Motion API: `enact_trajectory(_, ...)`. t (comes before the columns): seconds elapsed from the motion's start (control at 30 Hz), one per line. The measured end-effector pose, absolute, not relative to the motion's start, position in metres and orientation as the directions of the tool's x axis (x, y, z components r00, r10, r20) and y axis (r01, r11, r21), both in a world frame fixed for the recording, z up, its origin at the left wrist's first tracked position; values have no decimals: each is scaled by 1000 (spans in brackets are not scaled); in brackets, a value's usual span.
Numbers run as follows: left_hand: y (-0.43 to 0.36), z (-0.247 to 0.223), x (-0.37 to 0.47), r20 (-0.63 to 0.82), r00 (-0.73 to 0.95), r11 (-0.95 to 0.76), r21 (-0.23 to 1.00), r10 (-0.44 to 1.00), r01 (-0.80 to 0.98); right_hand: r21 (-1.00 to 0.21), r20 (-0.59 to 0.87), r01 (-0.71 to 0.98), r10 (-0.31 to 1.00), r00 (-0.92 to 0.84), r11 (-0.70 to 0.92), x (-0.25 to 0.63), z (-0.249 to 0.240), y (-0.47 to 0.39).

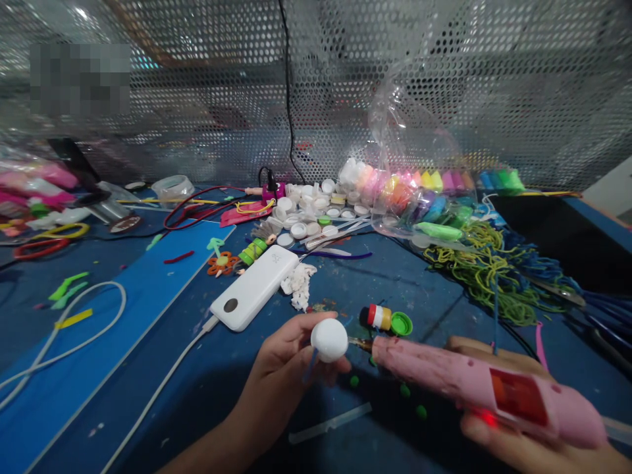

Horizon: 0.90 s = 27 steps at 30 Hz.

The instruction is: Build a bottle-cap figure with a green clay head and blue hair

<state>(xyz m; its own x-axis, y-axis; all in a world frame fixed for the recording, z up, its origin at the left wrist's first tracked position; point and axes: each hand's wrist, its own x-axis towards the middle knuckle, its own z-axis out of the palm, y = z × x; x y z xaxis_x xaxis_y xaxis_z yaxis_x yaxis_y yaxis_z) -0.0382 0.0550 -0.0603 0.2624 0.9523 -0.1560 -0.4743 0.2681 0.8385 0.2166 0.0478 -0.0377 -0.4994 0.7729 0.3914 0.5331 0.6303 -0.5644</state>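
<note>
My left hand (281, 368) is closed around a small white ball (329, 340), pinched between thumb and fingers. A thin blue strip (311, 364) shows just below the ball, blurred. My right hand (498, 421) grips a pink hot glue gun (459, 378) from behind and below. Its metal nozzle points left, and its tip is at the ball's right side; whether it touches I cannot tell. A red light glows near my right thumb. Beyond the nozzle lie a small red, white and yellow jar (378, 316) and a green lid (401, 323). Several green bits (405, 390) are scattered beneath the gun.
A white power bank (254, 288) with a cable lies left of centre, beside crumpled white scraps (299, 285). Behind are white lids (299, 230) and bagged coloured clay (419, 197). Green and blue yarn (478, 263) is heaped at right. A clear glue stick (330, 423) lies in front.
</note>
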Motion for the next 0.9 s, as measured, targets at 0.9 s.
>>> enact_trajectory(0.9, 52, -49, -36, -186, 274, 275, 900, 944, -339, -652, 368, 505, 818, -442, 566, 212, -29, 49)
